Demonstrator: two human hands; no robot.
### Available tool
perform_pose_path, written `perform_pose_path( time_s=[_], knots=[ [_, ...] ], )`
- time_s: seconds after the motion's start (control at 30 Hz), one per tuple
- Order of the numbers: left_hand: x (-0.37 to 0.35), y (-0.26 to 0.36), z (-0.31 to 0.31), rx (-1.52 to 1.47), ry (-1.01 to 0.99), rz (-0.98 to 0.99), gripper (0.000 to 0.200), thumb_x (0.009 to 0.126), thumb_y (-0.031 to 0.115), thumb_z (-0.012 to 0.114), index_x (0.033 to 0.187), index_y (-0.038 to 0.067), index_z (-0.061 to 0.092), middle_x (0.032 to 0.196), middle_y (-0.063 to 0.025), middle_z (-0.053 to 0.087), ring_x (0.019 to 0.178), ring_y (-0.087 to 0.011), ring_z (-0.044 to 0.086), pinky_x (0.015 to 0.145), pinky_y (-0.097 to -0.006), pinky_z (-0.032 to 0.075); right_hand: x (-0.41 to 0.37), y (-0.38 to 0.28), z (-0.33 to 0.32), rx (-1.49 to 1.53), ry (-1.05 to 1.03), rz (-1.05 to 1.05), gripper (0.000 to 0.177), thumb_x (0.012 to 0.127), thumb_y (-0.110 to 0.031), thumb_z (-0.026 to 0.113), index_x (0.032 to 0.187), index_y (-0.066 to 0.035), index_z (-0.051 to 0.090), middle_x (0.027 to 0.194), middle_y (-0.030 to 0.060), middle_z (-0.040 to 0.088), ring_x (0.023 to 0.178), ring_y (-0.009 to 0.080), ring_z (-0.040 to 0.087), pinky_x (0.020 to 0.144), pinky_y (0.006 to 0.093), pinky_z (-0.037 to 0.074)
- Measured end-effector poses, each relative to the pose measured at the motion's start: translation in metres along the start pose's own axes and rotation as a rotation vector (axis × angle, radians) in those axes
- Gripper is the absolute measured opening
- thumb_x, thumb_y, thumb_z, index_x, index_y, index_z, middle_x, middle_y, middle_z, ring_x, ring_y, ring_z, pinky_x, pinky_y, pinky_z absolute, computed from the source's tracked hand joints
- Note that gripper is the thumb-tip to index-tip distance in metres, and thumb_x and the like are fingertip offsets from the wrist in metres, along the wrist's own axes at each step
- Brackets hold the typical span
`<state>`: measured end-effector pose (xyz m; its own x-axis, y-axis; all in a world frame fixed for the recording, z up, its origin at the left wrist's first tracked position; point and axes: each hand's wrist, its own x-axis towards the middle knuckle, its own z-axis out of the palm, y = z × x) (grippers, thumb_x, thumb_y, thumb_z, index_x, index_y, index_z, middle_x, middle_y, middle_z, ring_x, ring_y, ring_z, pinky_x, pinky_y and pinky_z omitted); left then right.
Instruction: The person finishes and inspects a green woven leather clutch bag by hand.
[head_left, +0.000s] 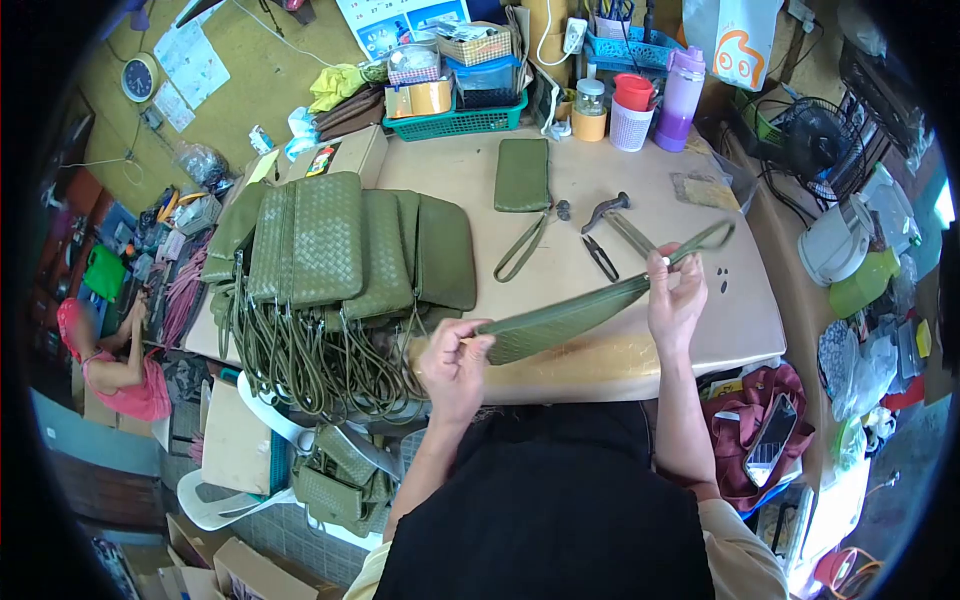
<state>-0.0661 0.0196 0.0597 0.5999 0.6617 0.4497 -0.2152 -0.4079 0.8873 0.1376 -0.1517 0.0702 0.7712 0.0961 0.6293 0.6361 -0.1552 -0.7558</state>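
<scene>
A green woven zip pouch [562, 328] is stretched between my hands over the front of the table, its long zipped edge facing up. My left hand [457, 368] pinches its left end. My right hand [678, 298] grips the other end, where a green strap loop sticks out beyond the fingers. Left of my hands lies a pile of similar green pouches [307, 238], their many strap loops [325, 365] hanging over the table edge. Past the held pouch are a smaller green pouch [522, 175] with a wrist strap, dark snips [600, 258] and a hammer-like metal tool [606, 208].
Along the back of the table [440, 165] stand a green basket [455, 122], a white cup [630, 128] and a purple bottle [680, 100]. More pouches [335, 490] rest on a white chair below left. A co-worker in red [125, 380] sits at far left.
</scene>
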Motion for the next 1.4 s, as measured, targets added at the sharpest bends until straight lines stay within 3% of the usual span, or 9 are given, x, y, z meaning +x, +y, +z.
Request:
perform_pose_path(
  time_s=[0.23,0.53,0.67,0.73,0.87,0.93,1.07,1.2,1.4],
  knots=[
    [-0.002,-0.008,0.0,-0.088,-0.098,-0.09,0.016,0.089,0.007,0.065,0.101,-0.004,0.064,0.086,-0.0036,0.058,0.062,-0.0036,0.051,0.054,-0.018,0.042,-0.012,0.012,-0.016,0.154,-0.017,0.297,0.017,0.09,-0.017,0.065,0.086,-0.001,0.061,0.065,-0.0048,0.047,0.063,0.0047,0.04,0.058,0.0214,0.034],
    [0.003,0.003,0.002,-0.03,-0.218,-0.181,0.021,0.086,0.006,0.067,0.105,-0.003,0.064,0.088,-0.006,0.062,0.068,-0.0069,0.059,0.057,-0.0197,0.047,-0.019,0.022,-0.028,0.204,-0.097,0.509,0.027,0.091,-0.024,0.065,0.086,0.002,0.063,0.075,0.0028,0.06,0.073,0.0071,0.049,0.07,0.022,0.039],
    [0.004,-0.004,-0.002,0.145,-0.283,0.226,0.023,0.08,0.0,0.066,0.102,0.001,0.064,0.104,-0.0101,0.062,0.091,-0.0201,0.061,0.078,-0.0309,0.05,-0.035,0.019,-0.028,0.46,0.086,0.327,0.027,0.093,-0.028,0.063,0.093,-0.001,0.063,0.079,-0.0003,0.059,0.06,0.006,0.044,0.06,0.0207,0.034],
    [0.001,-0.016,-0.007,0.264,-0.354,0.377,0.025,0.077,-0.003,0.066,0.102,0.003,0.063,0.11,-0.0112,0.061,0.101,-0.0248,0.059,0.087,-0.0352,0.048,-0.06,0.017,-0.043,0.389,0.008,0.572,0.027,0.094,-0.027,0.061,0.094,0.0,0.062,0.075,0.0015,0.061,0.058,0.0077,0.052,0.056,0.0201,0.041],
    [-0.015,-0.051,-0.021,0.406,-0.64,0.18,0.032,0.075,-0.005,0.06,0.106,0.004,0.061,0.121,-0.0131,0.057,0.115,-0.0324,0.053,0.096,-0.0412,0.043,-0.08,0.013,-0.109,0.096,-1.15,0.817,0.02,0.094,-0.017,0.057,0.086,0.0,0.066,0.068,0.0045,0.064,0.057,0.0079,0.059,0.05,0.0198,0.044],
    [-0.016,-0.043,-0.02,0.398,-0.508,0.144,0.037,0.074,-0.003,0.059,0.111,0.003,0.06,0.123,-0.015,0.056,0.114,-0.0349,0.053,0.099,-0.0421,0.042,-0.084,-0.001,-0.118,0.284,-1.209,0.873,0.02,0.093,-0.017,0.058,0.085,-0.002,0.067,0.073,0.0024,0.065,0.061,0.0073,0.06,0.053,0.0207,0.045],
    [-0.004,-0.039,0.011,0.498,-0.489,0.227,0.042,0.079,0.0,0.06,0.12,0.003,0.057,0.135,-0.0157,0.049,0.127,-0.0365,0.044,0.107,-0.0445,0.035,-0.07,-0.026,-0.077,0.027,-0.765,0.145,0.008,0.087,-0.01,0.065,0.083,-0.002,0.064,0.083,0.0071,0.066,0.068,0.0212,0.063,0.06,0.0313,0.049],
    [-0.003,-0.045,0.054,0.855,-0.665,0.329,0.052,0.088,0.023,0.058,0.136,0.006,0.047,0.146,-0.0153,0.039,0.136,-0.0327,0.035,0.112,-0.0518,0.025,-0.068,-0.015,0.002,-0.379,-0.64,-0.352,0.046,0.087,-0.03,0.063,0.122,-0.001,0.056,0.128,0.0175,0.056,0.123,0.0301,0.05,0.104,0.0459,0.036],
    [-0.003,-0.059,0.046,0.951,-0.736,0.097,0.059,0.092,0.027,0.051,0.145,0.007,0.033,0.152,-0.0168,0.027,0.142,-0.0325,0.022,0.113,-0.0542,0.018,-0.084,0.028,0.011,-0.715,-0.879,-0.307,0.053,0.092,-0.039,0.05,0.131,-0.003,0.051,0.143,0.0158,0.044,0.133,0.0294,0.041,0.109,0.0444,0.031]
  ],
)
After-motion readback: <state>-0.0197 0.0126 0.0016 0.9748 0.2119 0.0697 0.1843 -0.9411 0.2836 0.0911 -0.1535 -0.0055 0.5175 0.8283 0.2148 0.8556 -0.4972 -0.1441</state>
